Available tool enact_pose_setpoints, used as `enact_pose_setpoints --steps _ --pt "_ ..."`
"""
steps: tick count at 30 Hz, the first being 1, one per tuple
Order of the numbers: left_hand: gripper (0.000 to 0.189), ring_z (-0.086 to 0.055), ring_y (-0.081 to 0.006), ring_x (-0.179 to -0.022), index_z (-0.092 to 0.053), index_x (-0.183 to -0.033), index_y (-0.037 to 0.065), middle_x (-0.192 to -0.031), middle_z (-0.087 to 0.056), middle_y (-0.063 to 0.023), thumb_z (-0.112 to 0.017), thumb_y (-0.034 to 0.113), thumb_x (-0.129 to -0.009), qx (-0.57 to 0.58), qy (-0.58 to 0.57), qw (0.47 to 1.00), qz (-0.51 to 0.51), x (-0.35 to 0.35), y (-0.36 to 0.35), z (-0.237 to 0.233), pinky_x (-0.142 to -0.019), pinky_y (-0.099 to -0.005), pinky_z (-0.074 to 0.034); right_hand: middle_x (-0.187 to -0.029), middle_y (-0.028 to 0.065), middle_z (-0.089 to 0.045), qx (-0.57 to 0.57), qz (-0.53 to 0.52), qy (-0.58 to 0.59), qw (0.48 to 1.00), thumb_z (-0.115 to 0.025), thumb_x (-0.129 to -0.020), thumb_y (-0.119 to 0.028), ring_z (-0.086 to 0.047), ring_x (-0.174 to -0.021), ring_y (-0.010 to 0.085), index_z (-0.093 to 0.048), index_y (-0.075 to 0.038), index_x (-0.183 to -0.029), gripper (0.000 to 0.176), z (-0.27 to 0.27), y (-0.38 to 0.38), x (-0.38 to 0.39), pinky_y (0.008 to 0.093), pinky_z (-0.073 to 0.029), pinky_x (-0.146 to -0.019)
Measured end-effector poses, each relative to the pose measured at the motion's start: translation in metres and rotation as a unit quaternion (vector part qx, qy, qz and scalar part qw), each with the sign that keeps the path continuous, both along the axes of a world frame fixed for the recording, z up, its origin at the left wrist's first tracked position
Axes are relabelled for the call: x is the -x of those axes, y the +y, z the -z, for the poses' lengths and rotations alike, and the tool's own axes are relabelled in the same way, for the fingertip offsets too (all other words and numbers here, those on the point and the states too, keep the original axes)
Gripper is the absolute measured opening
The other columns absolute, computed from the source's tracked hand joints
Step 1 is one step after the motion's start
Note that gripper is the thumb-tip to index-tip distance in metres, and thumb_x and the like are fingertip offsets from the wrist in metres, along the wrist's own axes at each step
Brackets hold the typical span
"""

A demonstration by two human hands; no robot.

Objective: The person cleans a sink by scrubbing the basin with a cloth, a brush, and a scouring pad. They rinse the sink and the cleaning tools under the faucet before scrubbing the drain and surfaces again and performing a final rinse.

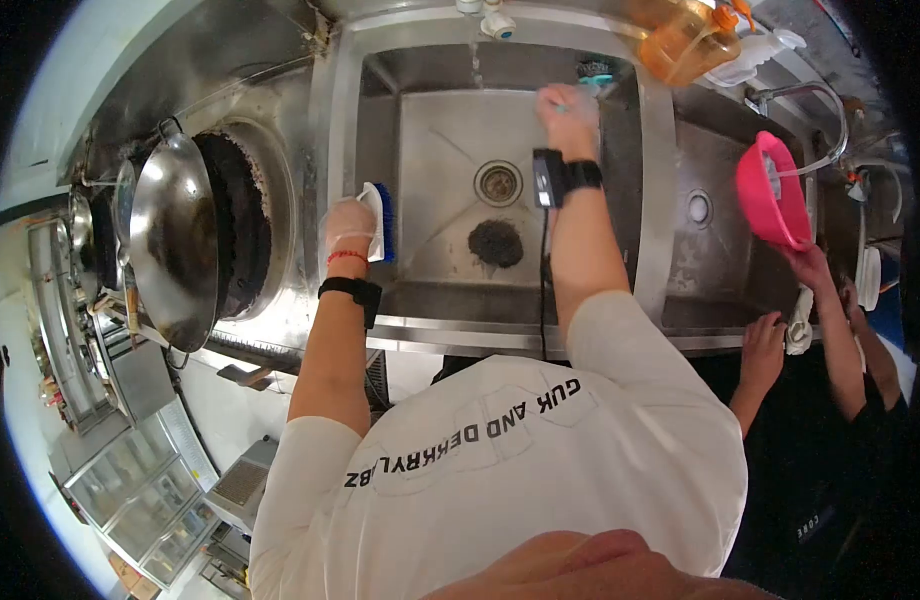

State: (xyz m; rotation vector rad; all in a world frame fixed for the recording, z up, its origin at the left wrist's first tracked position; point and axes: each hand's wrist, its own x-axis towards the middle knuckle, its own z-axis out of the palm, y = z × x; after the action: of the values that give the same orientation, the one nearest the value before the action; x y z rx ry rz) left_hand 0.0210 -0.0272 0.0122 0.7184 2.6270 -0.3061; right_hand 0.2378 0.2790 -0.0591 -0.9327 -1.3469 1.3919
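My left hand (350, 222), in a clear plastic glove, grips a scrub brush (381, 222) with a white back and blue bristles at the left rim of the sink. My right hand (568, 108), gloved too, is closed around the handle of a teal brush (598, 79) near the sink's far right corner; its dark bristles point toward the back wall. Below both hands lies the steel sink (440, 140) with a round drain (498, 184) in its middle. A dark scouring pad (496, 243) rests on the sink floor, nearer to me than the drain.
Left of the sink, a large wok (175, 240) leans on a blackened burner (242, 215). A tap (496, 24) is at the back, with an orange bottle (685, 48) to its right. In the second sink (715, 150), another person's hand (808, 265) holds a pink basin (765, 195).
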Motion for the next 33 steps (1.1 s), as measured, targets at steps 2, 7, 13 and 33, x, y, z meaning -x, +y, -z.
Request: enact_pose_setpoints --steps 2,7,13,33 --pt "0.035 -0.065 -0.0375 -0.093 -0.070 -0.090 0.001 -0.096 -0.067 -0.0228 -0.044 0.024 -0.090 -0.019 0.018 1.000 0.003 -0.002 0.001 -0.002 -0.080 -0.0440 -0.053 -0.069 0.0035 -0.051 0.099 -0.029 0.031 0.994 -0.047 -0.092 -0.033 -0.050 -0.059 0.0217 -0.055 -0.010 -0.081 0.027 0.020 0.008 0.024 0.0308 -0.043 -0.056" --pt "0.037 -0.065 -0.0374 -0.093 -0.070 -0.091 0.002 -0.096 -0.067 -0.0215 -0.044 0.028 -0.091 -0.002 0.031 0.999 0.019 -0.003 0.002 -0.002 -0.080 -0.0435 -0.053 -0.068 0.0039 -0.048 0.471 -0.118 0.280 0.828 -0.047 -0.089 -0.031 -0.048 -0.058 0.0223 -0.051 -0.010 -0.078 0.024 0.069 0.013 0.005 0.0325 -0.043 -0.057" --pt "0.039 -0.066 -0.0360 -0.092 -0.070 -0.092 0.002 -0.095 -0.068 -0.0201 -0.043 0.030 -0.092 0.015 0.024 0.999 0.027 -0.005 0.004 -0.006 -0.080 -0.0423 -0.053 -0.068 0.0044 -0.044 0.108 -0.017 0.036 0.993 -0.046 -0.086 -0.028 -0.045 -0.057 0.0232 -0.046 -0.010 -0.074 0.022 -0.009 0.000 -0.023 0.0345 -0.043 -0.058" --pt "0.045 -0.065 -0.0377 -0.094 -0.070 -0.093 0.002 -0.099 -0.067 -0.0221 -0.041 0.036 -0.093 0.026 0.035 0.999 0.022 -0.002 0.008 -0.004 -0.082 -0.0441 -0.052 -0.070 0.0084 -0.049 0.221 -0.030 0.233 0.946 -0.043 -0.089 -0.027 -0.048 -0.063 0.0230 -0.048 -0.007 -0.075 0.025 0.057 0.023 0.009 0.0360 -0.042 -0.056"
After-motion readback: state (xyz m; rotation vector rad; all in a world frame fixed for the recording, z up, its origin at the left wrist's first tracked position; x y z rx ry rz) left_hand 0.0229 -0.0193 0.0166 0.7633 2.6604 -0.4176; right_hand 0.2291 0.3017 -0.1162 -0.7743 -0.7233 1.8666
